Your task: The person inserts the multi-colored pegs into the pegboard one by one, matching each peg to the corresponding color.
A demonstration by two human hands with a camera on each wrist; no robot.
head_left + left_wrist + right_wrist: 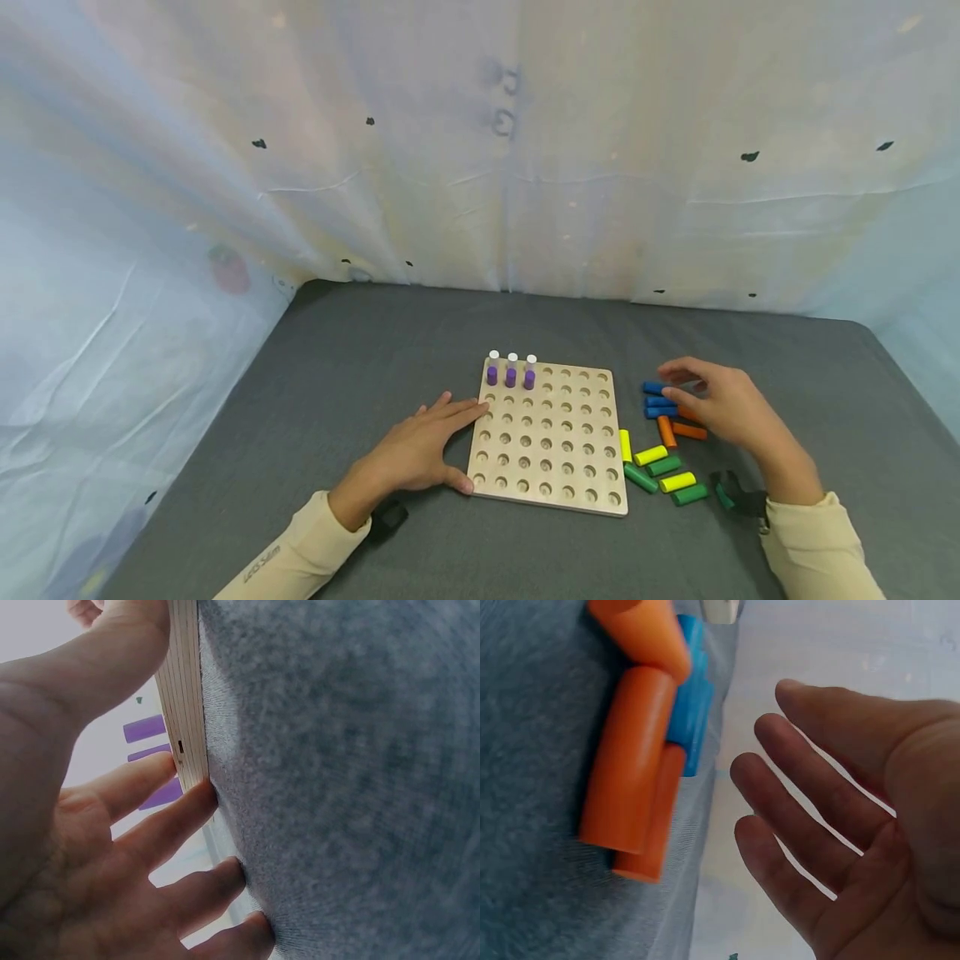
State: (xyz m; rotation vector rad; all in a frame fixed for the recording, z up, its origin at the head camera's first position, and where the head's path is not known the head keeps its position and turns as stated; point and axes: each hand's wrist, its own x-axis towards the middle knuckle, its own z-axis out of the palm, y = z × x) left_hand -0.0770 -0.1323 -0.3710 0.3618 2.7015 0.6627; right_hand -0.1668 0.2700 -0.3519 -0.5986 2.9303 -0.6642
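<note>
A square wooden pegboard [536,429] with rows of round holes lies on the table. Three white pegs [512,360] stand in its far row, with three purple pegs [511,377] in the row before them. My left hand [416,446] rests against the board's left edge, thumb and fingers spread and touching it. The left wrist view shows fingertips on the board's wooden side [187,697]. Over the loose blue pegs [660,402] hovers my right hand [723,404], its fingers slightly bent. In the right wrist view its palm holds nothing, apart from the orange pegs [630,765].
Loose yellow pegs [650,455] and green pegs [641,477] lie beside the board's right edge, some close against it. Grey cloth [390,350] covers the table. A pale curtain [570,183] hangs behind the far edge and on both sides.
</note>
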